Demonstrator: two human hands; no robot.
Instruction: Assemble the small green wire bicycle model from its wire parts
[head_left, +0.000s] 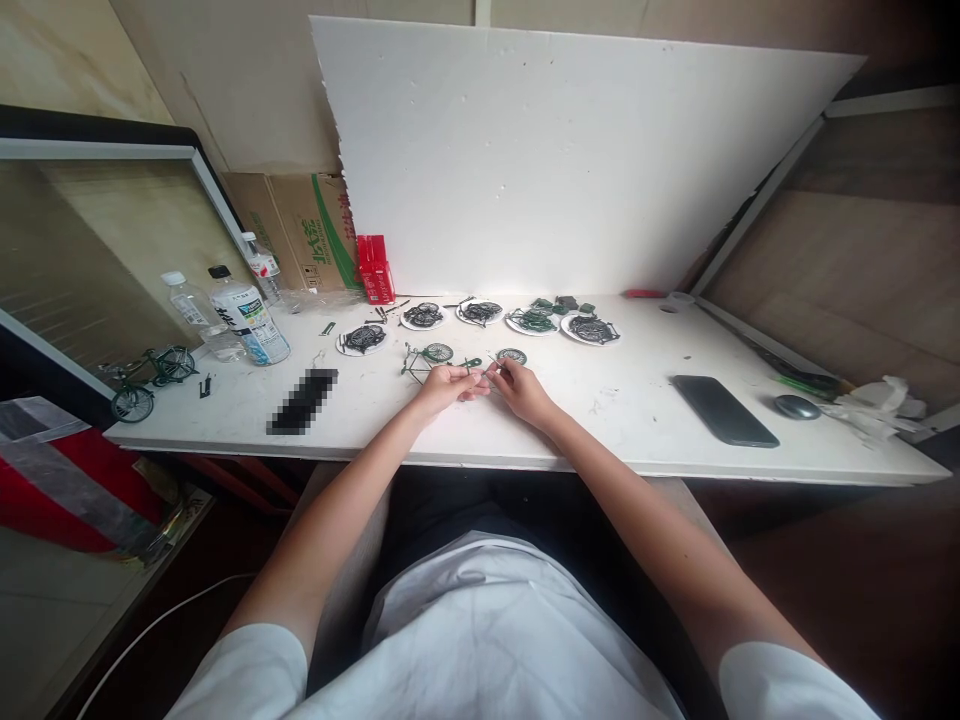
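Over the front of the white table, my left hand (448, 388) is closed on a small dark green bicycle part (472, 364), which shows just above the fingertips. Right beside it, my right hand (520, 386) is pinched at the same spot; whatever sits between its fingertips is too small to make out. A partly built model bicycle (414, 362), green with a spoked wheel, lies by the left hand. Just beyond the right hand rests a loose spoked wheel (512, 355). A finished-looking model bicycle (156, 380) stands at the table's left end.
Behind the hands stand several white plates of small parts, among them one with green pieces (534, 320) and one with dark wheels (591, 329). Bottles (251, 318) stand at left, a red box (376, 270) at the back. A phone (724, 410) and mouse (797, 407) lie right.
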